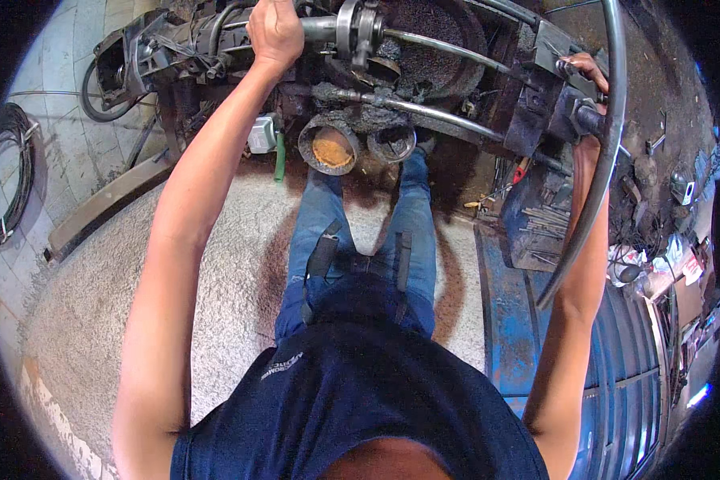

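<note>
My left hand (pixel 276 38) is closed in a fist at the upper edge, above the greasy machine's steel spindle (pixel 320 30). What its fingers wrap round is hidden. At the upper right, my right hand (pixel 589 70) curls its fingers over a dark metal end piece (pixel 590 120) on the machine's sliding block (pixel 536 100). A thick black hose (pixel 614 104) arcs in front of that hand and hides part of it. Between the hands, two shiny guide rods (pixel 448 120) run across to the block. A ring-shaped clamp (pixel 352 28) surrounds the spindle.
Below the rods stand two round containers, one with orange-brown contents (pixel 332 150), one darker (pixel 392 144). Metal chips fill a round pan (pixel 432 48). A tray of thin rods (pixel 544 232) sits by my right forearm; a coiled cable (pixel 8 176) lies far left.
</note>
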Motion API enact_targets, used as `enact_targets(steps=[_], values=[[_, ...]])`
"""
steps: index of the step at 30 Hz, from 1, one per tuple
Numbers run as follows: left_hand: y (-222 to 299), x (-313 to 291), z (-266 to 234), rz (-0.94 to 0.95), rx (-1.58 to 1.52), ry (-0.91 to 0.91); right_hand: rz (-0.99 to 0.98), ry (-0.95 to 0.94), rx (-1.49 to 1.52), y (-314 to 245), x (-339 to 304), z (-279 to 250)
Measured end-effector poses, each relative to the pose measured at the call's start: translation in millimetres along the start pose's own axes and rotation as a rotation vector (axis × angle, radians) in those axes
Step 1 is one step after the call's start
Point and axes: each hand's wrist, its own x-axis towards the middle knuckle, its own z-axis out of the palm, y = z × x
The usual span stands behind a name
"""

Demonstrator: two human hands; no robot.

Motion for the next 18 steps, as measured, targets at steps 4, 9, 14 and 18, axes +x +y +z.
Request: enact_targets(steps=[4,9,14,18], values=[[6.5,-1.4,-3.3,-0.086,0.041,-0.031,-0.005,0.0,-0.027,-9.6,2.3,0.0],[-3.1,2.3,16.7,0.072,0.086,-0.025,0.171,0.49,-0.044,-25.0,-27.2,-24.8],[-14.6,-2.3,-2.7,0.194,0.058,0.087,0.086,0.888,-0.129,-89.5,-83.8,-3.9],[12.9,-53.7,-26.3,0.26,-0.09,0.158,0.306,1.092,0.022,-36.5,-214.8,-37.5]])
